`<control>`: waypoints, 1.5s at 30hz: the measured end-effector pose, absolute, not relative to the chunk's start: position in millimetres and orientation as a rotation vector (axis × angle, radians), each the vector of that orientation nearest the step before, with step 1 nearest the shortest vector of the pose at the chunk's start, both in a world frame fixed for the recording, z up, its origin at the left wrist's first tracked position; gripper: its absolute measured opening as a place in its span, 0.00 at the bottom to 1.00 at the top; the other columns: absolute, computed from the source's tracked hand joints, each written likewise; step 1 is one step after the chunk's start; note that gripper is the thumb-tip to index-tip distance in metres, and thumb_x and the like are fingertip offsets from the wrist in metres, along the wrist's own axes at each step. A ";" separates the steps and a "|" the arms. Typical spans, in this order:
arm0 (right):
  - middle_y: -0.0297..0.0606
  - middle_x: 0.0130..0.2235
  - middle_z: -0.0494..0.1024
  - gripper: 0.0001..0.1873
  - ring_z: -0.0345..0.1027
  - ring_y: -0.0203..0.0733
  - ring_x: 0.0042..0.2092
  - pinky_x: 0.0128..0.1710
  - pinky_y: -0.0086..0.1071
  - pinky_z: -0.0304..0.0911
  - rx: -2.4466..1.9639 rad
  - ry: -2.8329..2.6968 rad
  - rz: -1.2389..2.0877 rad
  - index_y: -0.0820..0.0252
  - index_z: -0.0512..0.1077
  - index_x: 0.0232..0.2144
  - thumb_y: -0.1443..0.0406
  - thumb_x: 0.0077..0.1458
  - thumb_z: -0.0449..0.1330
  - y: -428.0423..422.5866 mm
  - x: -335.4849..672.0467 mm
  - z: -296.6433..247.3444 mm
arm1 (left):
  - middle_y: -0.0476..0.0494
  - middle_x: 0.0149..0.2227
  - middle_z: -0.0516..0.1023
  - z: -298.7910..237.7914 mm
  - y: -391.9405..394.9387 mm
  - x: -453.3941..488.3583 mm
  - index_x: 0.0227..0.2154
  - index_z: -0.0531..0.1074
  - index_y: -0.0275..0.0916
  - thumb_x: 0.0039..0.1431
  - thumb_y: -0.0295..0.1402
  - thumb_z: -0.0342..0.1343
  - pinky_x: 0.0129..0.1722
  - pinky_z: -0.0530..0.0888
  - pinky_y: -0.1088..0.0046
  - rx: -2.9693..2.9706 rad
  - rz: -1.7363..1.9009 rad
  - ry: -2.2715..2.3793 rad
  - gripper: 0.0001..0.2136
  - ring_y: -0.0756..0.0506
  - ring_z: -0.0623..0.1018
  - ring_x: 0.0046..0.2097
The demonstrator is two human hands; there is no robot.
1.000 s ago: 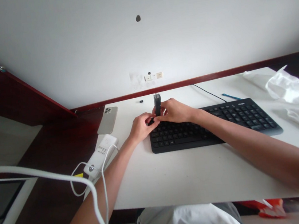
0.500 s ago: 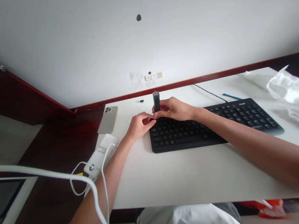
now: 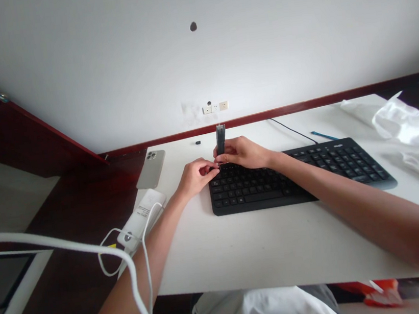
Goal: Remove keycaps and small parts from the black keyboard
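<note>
A black keyboard (image 3: 261, 196) lies flat on the white table (image 3: 245, 250). Over its upper left part, my right hand (image 3: 243, 153) is closed around a dark grey, bar-shaped tool (image 3: 221, 139) that stands nearly upright, its lower end among the fingers and close to the keys. My left hand (image 3: 197, 175) is at the keyboard's upper left corner, thumb and index finger pinched together beside the right fingertips. Whatever sits in that pinch is too small and covered to make out. Behind the hands lies a small black piece (image 3: 198, 142), perhaps a keycap.
To the left lie a phone (image 3: 151, 170) and a white power strip (image 3: 142, 217) with a white cable (image 3: 90, 247) looping over my left forearm. A blue stick (image 3: 324, 135) rests behind the keyboard. Crumpled white plastic (image 3: 418, 129) covers the right side.
The bar-shaped tool has tipped slightly, its top moving a little to the right. Both hands stay at nearly the same place on the keyboard.
</note>
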State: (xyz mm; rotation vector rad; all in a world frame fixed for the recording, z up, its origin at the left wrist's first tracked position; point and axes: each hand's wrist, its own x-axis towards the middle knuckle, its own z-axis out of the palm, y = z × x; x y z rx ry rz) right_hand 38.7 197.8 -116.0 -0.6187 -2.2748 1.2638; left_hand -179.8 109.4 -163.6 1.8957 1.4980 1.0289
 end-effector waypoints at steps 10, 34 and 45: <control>0.36 0.34 0.84 0.17 0.78 0.46 0.37 0.39 0.36 0.69 -0.605 -2.302 1.245 0.57 0.79 0.42 0.51 0.59 0.65 199.1 41.1 -114.5 | 0.47 0.32 0.78 -161.7 109.3 -178.8 0.38 0.83 0.40 0.60 0.38 0.65 0.32 0.67 0.72 1.919 1.011 1.508 0.09 0.50 0.70 0.30; 0.47 0.37 0.84 0.21 0.75 0.41 0.34 0.37 0.35 0.70 -0.794 -1.811 1.317 0.63 0.75 0.37 0.50 0.59 0.64 226.8 41.7 -149.8 | 0.53 0.25 0.72 -168.5 120.6 -209.8 0.36 0.82 0.42 0.59 0.38 0.63 0.33 0.65 0.73 1.852 1.058 2.052 0.07 0.50 0.71 0.29; 0.45 0.36 0.84 0.16 0.74 0.40 0.32 0.36 0.34 0.69 -0.794 -1.833 1.336 0.62 0.74 0.37 0.54 0.60 0.64 226.9 42.6 -150.2 | 0.51 0.30 0.75 -169.0 121.5 -206.9 0.41 0.83 0.44 0.61 0.33 0.61 0.35 0.69 0.73 1.962 1.045 2.058 0.08 0.50 0.73 0.31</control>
